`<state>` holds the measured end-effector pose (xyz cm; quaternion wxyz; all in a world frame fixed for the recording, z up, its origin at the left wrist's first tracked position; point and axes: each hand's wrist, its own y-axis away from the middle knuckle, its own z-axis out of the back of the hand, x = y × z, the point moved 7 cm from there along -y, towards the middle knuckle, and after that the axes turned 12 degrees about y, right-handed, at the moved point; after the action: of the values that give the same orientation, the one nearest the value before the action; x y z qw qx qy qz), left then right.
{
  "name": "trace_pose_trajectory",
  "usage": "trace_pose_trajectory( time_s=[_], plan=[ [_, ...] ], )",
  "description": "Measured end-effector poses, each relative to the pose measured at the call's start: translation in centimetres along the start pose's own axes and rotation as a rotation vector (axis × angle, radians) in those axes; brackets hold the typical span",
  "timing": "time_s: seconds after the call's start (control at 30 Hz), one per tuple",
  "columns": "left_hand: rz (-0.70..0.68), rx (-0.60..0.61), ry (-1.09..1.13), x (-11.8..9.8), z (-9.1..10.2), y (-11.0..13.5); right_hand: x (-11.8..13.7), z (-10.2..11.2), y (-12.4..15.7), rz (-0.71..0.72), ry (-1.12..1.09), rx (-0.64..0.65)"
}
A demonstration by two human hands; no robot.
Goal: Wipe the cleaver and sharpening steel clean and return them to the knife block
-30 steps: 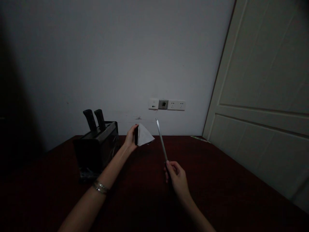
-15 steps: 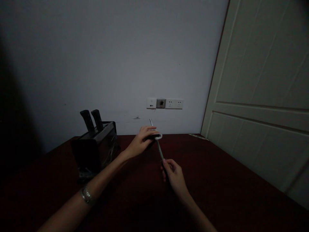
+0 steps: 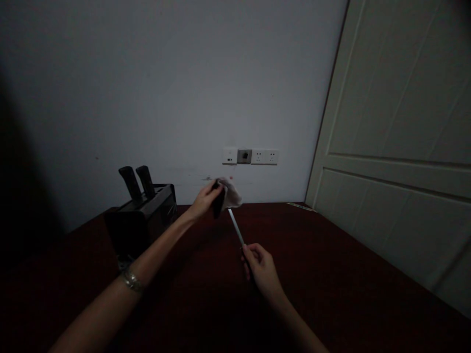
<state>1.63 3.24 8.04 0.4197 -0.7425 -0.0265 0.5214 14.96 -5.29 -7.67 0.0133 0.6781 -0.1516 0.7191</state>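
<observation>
My left hand (image 3: pixel 204 201), a silvery band on its wrist, is closed around a cloth (image 3: pixel 231 192) that is whitish on one side and dark on the other. The cloth hangs over the far end of a knife (image 3: pixel 236 226) and hides its tip; whether the two touch, I cannot tell. Lower down, my right hand (image 3: pixel 264 272) grips the knife at its near end. The narrow pale blade points up and away toward the wall, and the handle is mostly covered by my fingers.
At the left on the dark red table (image 3: pixel 312 264) stands a black knife block (image 3: pixel 147 215) with two black handles (image 3: pixel 137 182) sticking up. Behind is a wall with sockets (image 3: pixel 265 157). A pale panelled door (image 3: pixel 397 127) borders the right side. A thin flat strip (image 3: pixel 301 207) lies near the back edge.
My left hand has moved up and left with the cloth, from partway along the blade to its far end. More of the cloth shows. My right hand has barely shifted.
</observation>
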Motion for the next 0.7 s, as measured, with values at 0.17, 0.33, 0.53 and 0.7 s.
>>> trace_pose_trajectory(
  time_s=[0.17,0.33,0.53,0.7],
  plan=[
    [-0.079,0.716,-0.709,1.6,-4.7,3.3,-0.3,0.1,-0.2,-0.035,0.009,0.009],
    [-0.088,0.931,-1.023,1.5,-5.5,5.7,-0.3,0.3,-0.1,-0.050,0.003,0.002],
    [-0.178,0.889,-1.120,1.9,-5.3,6.3,-0.3,0.0,0.1,-0.042,0.034,0.027],
    [-0.330,0.938,-1.127,2.5,-5.3,6.9,-0.5,-0.3,0.2,-0.040,0.042,0.043]
  ],
)
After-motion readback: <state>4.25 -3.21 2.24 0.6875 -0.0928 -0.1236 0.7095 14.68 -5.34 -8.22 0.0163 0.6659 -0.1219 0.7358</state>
